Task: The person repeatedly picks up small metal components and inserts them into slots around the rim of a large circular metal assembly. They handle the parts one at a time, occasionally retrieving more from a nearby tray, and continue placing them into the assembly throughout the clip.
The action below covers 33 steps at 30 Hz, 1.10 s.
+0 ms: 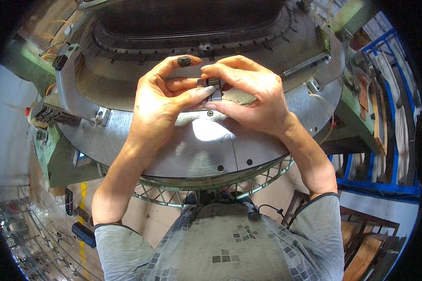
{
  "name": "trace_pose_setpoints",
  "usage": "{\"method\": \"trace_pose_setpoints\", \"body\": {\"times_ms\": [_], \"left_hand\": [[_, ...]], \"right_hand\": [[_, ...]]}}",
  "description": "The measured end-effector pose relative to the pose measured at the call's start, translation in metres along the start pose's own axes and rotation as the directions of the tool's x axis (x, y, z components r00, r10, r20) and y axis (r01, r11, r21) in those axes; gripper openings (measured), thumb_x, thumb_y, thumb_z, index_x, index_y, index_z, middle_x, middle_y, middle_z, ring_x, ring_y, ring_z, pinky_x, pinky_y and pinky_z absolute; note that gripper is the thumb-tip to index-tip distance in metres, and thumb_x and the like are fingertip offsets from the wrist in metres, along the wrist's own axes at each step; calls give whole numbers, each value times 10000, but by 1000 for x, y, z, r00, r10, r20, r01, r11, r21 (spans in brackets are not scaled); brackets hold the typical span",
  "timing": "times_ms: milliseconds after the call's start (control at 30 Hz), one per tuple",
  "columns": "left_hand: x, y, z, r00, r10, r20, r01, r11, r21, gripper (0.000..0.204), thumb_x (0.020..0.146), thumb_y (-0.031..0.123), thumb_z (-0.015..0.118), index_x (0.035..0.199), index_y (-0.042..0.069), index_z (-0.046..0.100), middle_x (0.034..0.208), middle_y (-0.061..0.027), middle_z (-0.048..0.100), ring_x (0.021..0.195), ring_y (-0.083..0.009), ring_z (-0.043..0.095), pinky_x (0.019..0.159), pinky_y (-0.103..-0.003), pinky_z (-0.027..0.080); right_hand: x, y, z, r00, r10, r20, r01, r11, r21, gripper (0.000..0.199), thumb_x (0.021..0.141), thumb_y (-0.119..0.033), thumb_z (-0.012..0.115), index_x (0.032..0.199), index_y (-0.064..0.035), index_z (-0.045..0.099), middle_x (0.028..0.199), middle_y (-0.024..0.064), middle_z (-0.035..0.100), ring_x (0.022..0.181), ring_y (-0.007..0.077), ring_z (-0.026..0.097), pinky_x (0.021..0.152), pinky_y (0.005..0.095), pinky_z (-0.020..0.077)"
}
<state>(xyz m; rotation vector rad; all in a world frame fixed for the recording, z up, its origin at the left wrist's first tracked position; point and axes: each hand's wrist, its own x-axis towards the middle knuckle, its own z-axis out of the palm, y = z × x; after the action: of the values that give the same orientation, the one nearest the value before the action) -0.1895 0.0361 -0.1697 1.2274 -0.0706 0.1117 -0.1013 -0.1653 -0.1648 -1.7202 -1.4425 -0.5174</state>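
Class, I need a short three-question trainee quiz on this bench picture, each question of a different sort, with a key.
1. True or false: both hands are on the small metal part.
2. Which surface lies right under the hands? A) wooden board B) round metal plate C) cloth
3. Fill in: the fingertip of the left hand is smeared ____.

Key
1. True: the left hand and right hand pinch it together.
2. B
3. black
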Motion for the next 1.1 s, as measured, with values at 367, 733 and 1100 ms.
{"method": "trace_pose_setpoints", "body": {"times_ms": [367, 733, 1100], "left_hand": [[-1, -1, 7, 999, 44, 15, -45, 996, 82, 409, 889, -80, 765, 1266, -5, 626, 1064, -146, 768, 966, -184, 755, 870, -315, 650], [-5, 9, 4, 999, 1, 38, -4, 998, 68, 623, 840, -69, 812, 1408, -3, 564, 1022, -181, 774, 926, -227, 773, 864, -361, 656], [-5, 11, 8, 991, -130, 15, 130, 991, -41, 705, 795, -73, 847, 1420, -2, 526, 993, -181, 780, 923, -214, 770, 876, -347, 639]], "right_hand": [[0, -6, 2, 999, -51, -5, 50, 995, -87, 533, 720, -123, 878, 1213, 11, 727, 1066, 171, 756, 983, 299, 733, 857, 393, 618], [2, -7, 2, 998, -67, -5, 67, 997, -27, 491, 703, -117, 864, 1163, 5, 744, 1045, 150, 766, 979, 318, 741, 841, 389, 621], [3, -9, 2, 999, -46, -21, 47, 999, 19, 419, 699, -93, 868, 1098, -13, 773, 1039, 141, 782, 1006, 316, 739, 865, 394, 618]]}}
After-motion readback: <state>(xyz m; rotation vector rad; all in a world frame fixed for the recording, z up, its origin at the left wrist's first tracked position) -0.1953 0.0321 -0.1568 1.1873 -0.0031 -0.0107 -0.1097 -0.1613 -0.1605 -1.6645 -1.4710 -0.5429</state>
